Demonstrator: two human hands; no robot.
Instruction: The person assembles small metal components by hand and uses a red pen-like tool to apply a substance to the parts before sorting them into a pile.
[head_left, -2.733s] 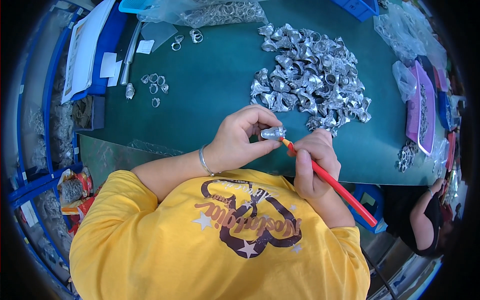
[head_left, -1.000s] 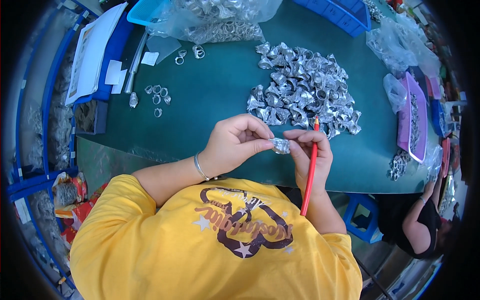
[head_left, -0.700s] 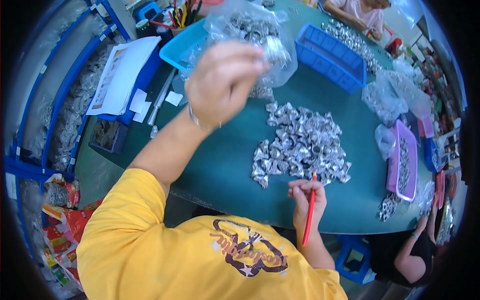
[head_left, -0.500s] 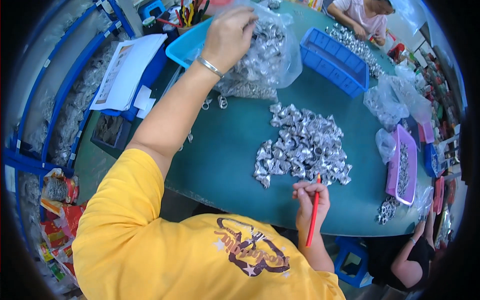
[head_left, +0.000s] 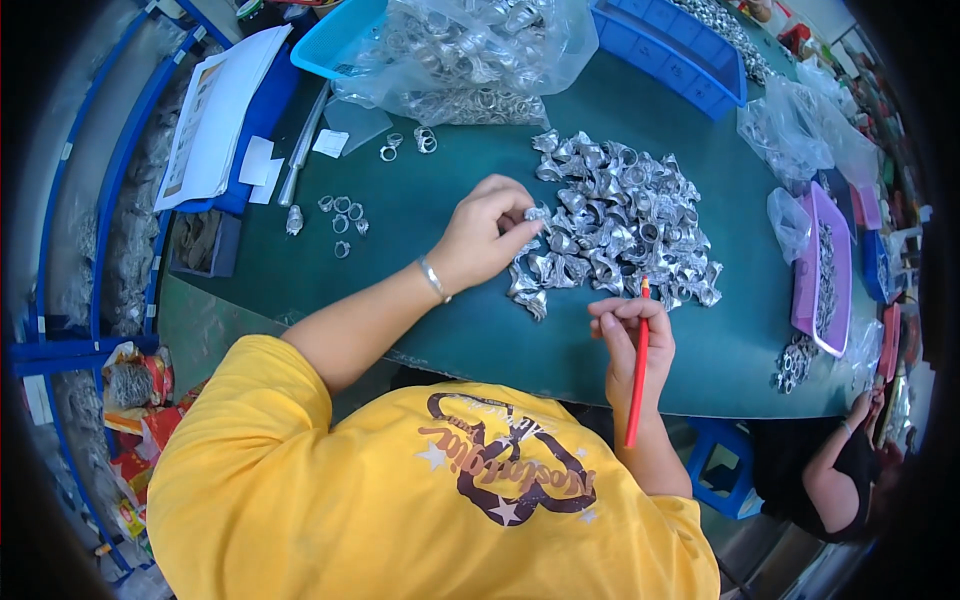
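A heap of silvery metal rings (head_left: 615,225), chunky and shiny, lies on the green table. At its left edge is my left hand (head_left: 485,235), thumb and forefinger pinching a small silvery ring (head_left: 536,214); the fingers partly hide it. My right hand (head_left: 640,340) is just below the heap, closed around a red pencil (head_left: 638,380) whose tip points up toward the rings. A clear plastic bag (head_left: 480,50) full of similar rings stands at the far side. Several loose rings (head_left: 342,206) are scattered left of my left hand.
A blue divided bin (head_left: 680,55) stands at the far right, a turquoise basket (head_left: 320,45) at the far left. Papers (head_left: 225,115) and a metal rod (head_left: 303,148) lie at left. A purple basket (head_left: 805,270) sits at right, near another person's arm (head_left: 832,460).
My left hand has come back from the bag to the heap's left edge and now pinches a ring. The view has tilted downward. The right hand keeps its hold on the pencil.
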